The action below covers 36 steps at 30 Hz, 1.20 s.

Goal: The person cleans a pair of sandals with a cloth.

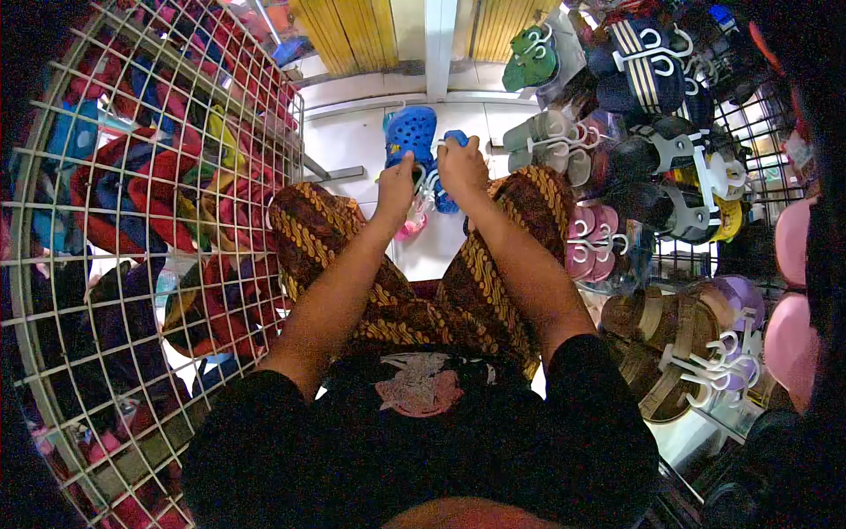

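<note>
A blue clog with round holes point(411, 130) is held upright by my left hand point(397, 187), whose fingers are closed on its lower end. Just to the right, my right hand point(463, 167) is closed round a second blue shoe point(446, 201), which shows above and below the fingers. Between the hands, white hanger parts touch the shoes. Something pink point(411, 227) lies under them near the white floor tiles point(432, 256); its shape is partly hidden.
A wire grid point(132, 212) with colourful items behind it rises on the left. To the right are pink sandals point(592, 242), grey sandals point(551, 145), brown sandals point(656, 339) and striped dark slides point(641, 66) on white hangers. Yellow slatted panels point(348, 35) stand ahead.
</note>
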Available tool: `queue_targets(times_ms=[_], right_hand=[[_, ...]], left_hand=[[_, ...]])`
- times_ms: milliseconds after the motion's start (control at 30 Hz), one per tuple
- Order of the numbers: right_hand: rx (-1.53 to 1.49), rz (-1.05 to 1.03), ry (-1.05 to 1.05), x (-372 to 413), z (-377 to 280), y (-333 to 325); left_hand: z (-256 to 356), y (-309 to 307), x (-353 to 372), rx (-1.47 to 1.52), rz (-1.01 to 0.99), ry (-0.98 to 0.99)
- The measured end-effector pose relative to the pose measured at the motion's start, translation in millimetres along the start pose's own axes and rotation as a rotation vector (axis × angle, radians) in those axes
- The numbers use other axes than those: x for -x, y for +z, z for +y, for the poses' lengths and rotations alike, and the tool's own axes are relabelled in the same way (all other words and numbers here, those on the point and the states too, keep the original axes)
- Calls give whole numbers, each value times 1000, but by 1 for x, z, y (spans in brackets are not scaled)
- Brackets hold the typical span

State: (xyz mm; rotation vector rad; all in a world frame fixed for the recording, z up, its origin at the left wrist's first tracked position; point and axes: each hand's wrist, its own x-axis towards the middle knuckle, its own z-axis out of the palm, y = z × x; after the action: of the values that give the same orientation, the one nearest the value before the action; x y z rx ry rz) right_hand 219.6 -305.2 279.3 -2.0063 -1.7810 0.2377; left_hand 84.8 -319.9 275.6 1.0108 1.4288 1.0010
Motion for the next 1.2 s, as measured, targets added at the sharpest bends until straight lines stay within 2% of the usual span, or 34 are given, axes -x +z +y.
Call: queue_targets(times_ms=[67,133,233,367,433,567,633,700,733,833,867,967,1100,1133,1200], right_hand=[[-48,-40,84,-3,1,0],[-71,-53,133,-6,5,2],[-86,-70,158,-13,14,5],[-106,7,188,-15,15,0],[-95,49,197,-16,15,-2],[-78,50,80,-17,18,-7],[-73,88,69,-19,20,-4],[-92,112,29,-21,25,-4],[-101,123,12,-23,27,-4],[-188,130,-28,-26,31,-1],[-232,117,-65,-26,34,2],[-256,93,-173,-17,24,1],[-226,58,-141,-13,15,-20],[-177,76,-119,-15,15,-21],[-186,81,-44,-17,16,-19]], left_hand=[[-13,4,-3,-89,47,217],[-5,11,6,26,73,110],[-7,15,4,-129,100,216],[8,19,9,146,99,-59],[18,16,11,129,37,-86],[22,5,8,185,-73,-215],[4,-17,-9,-84,-172,-33],[0,-34,-21,-353,-219,-66],[10,-38,-18,-486,-86,-90],[7,-50,-29,-603,355,229],[7,-52,-32,-446,283,301],[1,-41,-33,-35,-144,377],[8,-33,-30,117,-232,77],[7,-31,-33,132,-215,105],[7,-29,-33,174,-268,-9]])
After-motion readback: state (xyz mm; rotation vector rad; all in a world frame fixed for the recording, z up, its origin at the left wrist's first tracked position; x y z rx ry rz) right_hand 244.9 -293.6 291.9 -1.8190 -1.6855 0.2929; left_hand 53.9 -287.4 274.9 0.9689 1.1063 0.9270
